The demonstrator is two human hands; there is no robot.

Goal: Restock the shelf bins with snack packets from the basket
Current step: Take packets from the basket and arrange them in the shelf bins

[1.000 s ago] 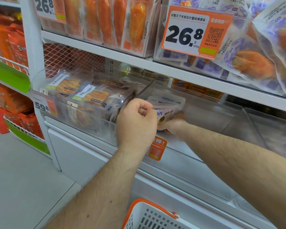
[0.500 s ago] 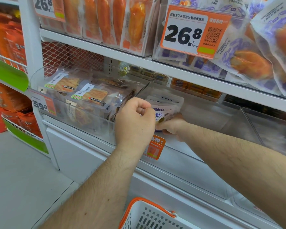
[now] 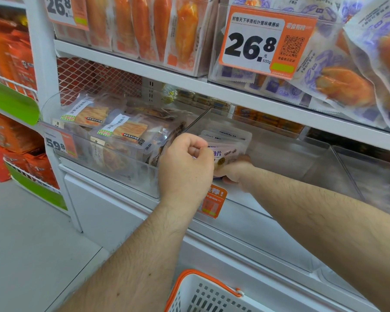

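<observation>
Two white shelves [image 3: 189, 84] of snack packets [image 3: 126, 131] above grey floor [image 3: 20, 233]

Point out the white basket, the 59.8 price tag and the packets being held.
white basket [image 3: 203, 296], head view, slotted wall.
59.8 price tag [image 3: 55, 143], head view, printed digits.
packets [image 3: 226, 145], head view, front label.

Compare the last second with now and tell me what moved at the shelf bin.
Almost nothing moved. Both hands kept their places at the clear bin: the left hand stays curled at the front of the white snack packets, and the right hand still holds them from below. The packets stand as before. The small drift of the basket looks like head motion.
</observation>
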